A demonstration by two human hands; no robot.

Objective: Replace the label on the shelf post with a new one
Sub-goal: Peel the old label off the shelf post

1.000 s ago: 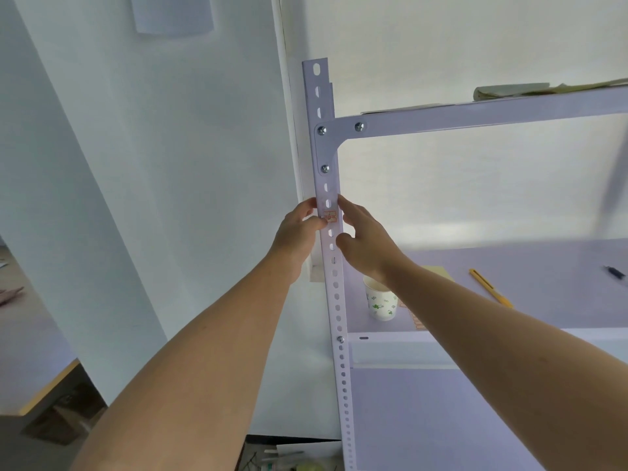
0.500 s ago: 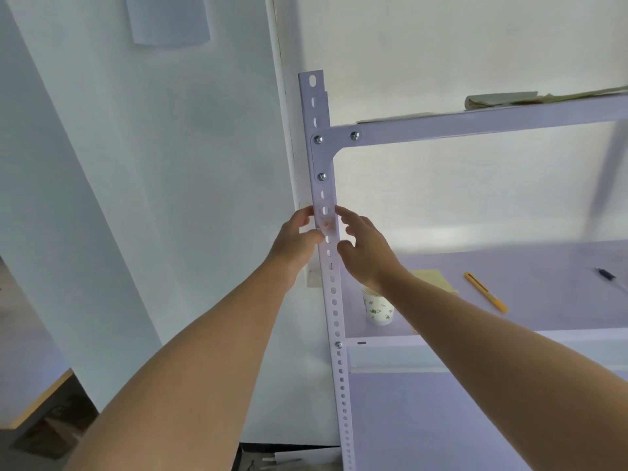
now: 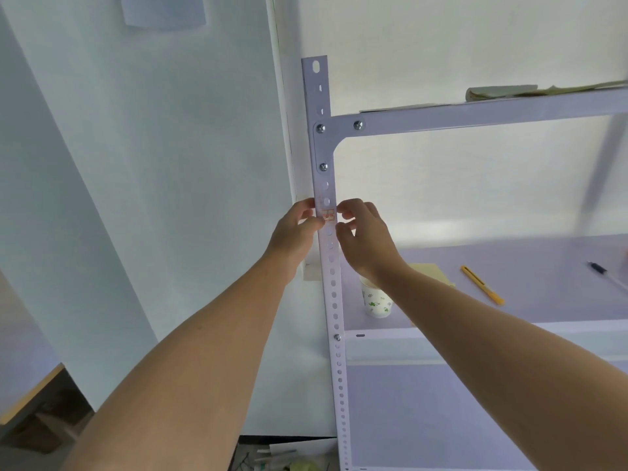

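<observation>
The label [image 3: 328,215] is a small, pale rectangle with reddish print, too small to read. It is stuck flat on the front face of the white perforated shelf post [image 3: 331,266], below the three bolts of the upper corner bracket and above a run of round holes. It spans almost the full width of the post.

The left hand [image 3: 295,234] reaches up from the lower left. Its fingers wrap behind the post's left edge and its thumb lies on the front face, touching the label's lower left corner, so it grips the post. The right hand [image 3: 364,237] comes in from the right with fingers curled. Its index fingertip is at the label's right edge and its thumb just below, against the post's edge; whether it pinches anything cannot be told.

A paper cup [image 3: 376,302] and a yellow utility knife [image 3: 481,284] sit on the shelf behind.
</observation>
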